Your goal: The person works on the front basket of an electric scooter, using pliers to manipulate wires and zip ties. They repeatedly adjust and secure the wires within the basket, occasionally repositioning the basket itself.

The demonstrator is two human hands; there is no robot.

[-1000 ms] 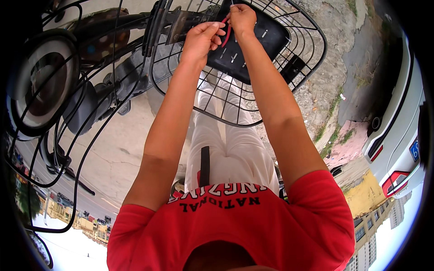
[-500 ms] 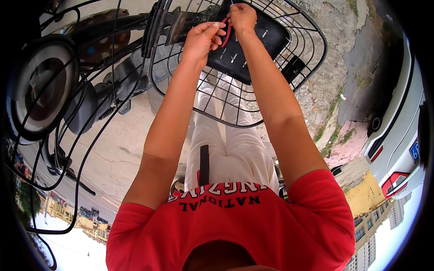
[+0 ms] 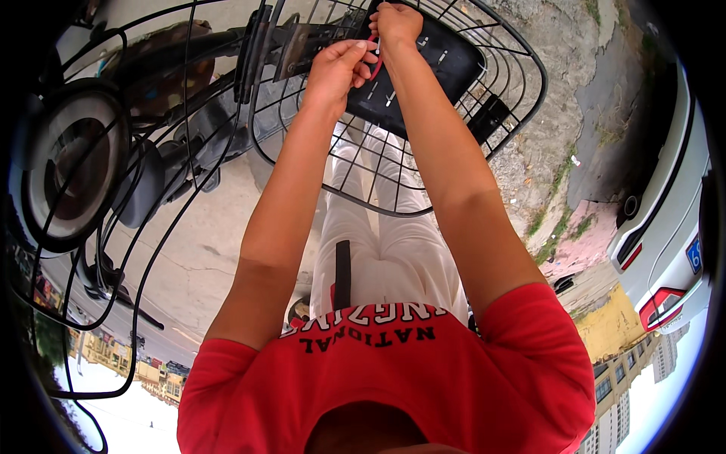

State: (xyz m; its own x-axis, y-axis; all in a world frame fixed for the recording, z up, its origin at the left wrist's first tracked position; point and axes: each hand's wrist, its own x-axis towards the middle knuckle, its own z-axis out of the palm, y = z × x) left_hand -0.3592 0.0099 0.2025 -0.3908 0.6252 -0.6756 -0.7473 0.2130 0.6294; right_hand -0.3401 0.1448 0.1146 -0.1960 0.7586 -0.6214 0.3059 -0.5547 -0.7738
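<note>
Both hands work over the black wire basket [image 3: 355,200], at its far side above a slotted black plastic plate [image 3: 446,76]. My left hand [image 3: 336,72] is closed, thumb and fingertips pinched together. A tiny whitish bit shows by these fingertips; what they hold is too small to name. Just right of and beyond it, my right hand [image 3: 398,24] is closed with its fingers bent down. A slim red curved piece [image 3: 376,69] runs from the right fingers past the left fingertips. Its kind cannot be told, and its upper end is hidden by the right hand.
A dark metal bracket [image 3: 291,49] joins the basket's left side. Left of it are a round lamp-like part [image 3: 76,163] and looping black wires or cables [image 3: 136,333]. A black block [image 3: 488,117] sits on the basket's right side. A white car [image 3: 665,227] stands at the right.
My right hand has shifted slightly left and closer to the left hand, covering more of the red piece. The left hand has barely moved. The view has tilted slightly.
</note>
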